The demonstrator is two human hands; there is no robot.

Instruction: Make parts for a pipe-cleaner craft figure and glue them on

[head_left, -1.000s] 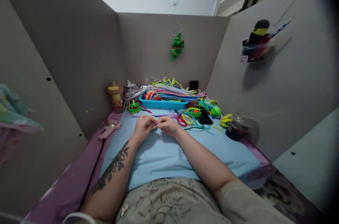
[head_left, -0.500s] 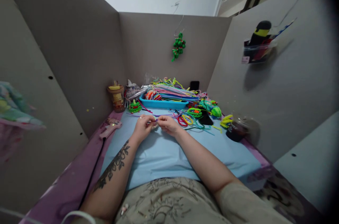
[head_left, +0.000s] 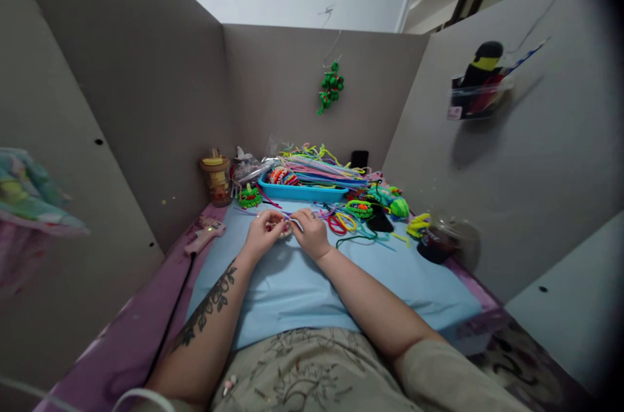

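Note:
My left hand (head_left: 263, 234) is closed around a small pale ring-like piece (head_left: 284, 230) that seems to be made of pipe cleaners. Close beside it, the fingers of my right hand (head_left: 312, 235) pinch a purple pipe cleaner (head_left: 286, 218) at the piece's upper edge. My fingers cover much of both. Just beyond the hands lie loose pipe cleaners, among them a red loop (head_left: 336, 225) and a yellow loop (head_left: 349, 222). A green pipe-cleaner figure (head_left: 250, 196) sits to the left, and another green one with orange (head_left: 359, 208) to the right.
A blue tray (head_left: 302, 192) piled with colourful pipe cleaners stands at the back. On the left are a pink glue gun (head_left: 205, 240) with a black cord and a lidded cup (head_left: 215, 181). A dark-based clear container (head_left: 435, 246) stands right. Grey panels enclose the table.
My right hand has turned, its fingers now more upright and bent over the piece. The left hand has opened its curl slightly, showing more of the piece. The view has shifted a little.

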